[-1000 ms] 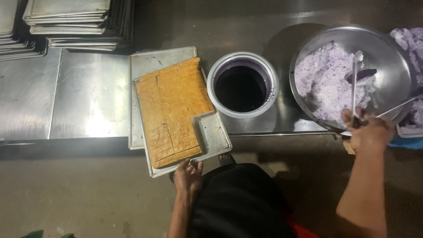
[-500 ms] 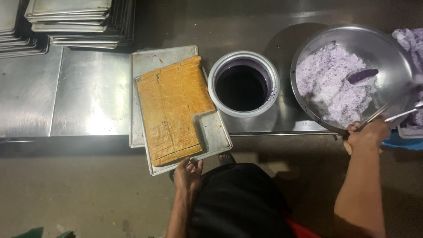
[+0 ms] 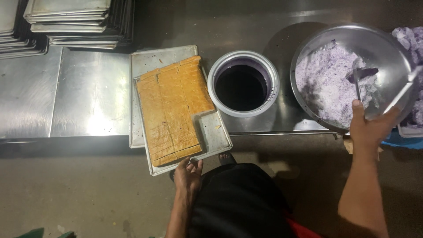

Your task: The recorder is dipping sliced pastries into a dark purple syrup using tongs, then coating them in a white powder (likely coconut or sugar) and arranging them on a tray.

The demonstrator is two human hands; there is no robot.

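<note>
Holding the near edge of a flat metal tray (image 3: 218,136) with my left hand (image 3: 188,175), fingers closed on its rim, I see it overhang the desk (image 3: 88,92) and lie skewed on a second tray (image 3: 150,64). On it sits a golden, scored cake slab (image 3: 174,108) with one corner cut away. My right hand (image 3: 369,130) clamps the rim of a round steel bowl (image 3: 387,48) of crumbly purple-white mix (image 3: 324,86), a spoon (image 3: 359,79) lying in it. Between them stands a round tub (image 3: 243,83) of dark purple liquid. Stacked trays (image 3: 75,20) sit at the back.
</note>
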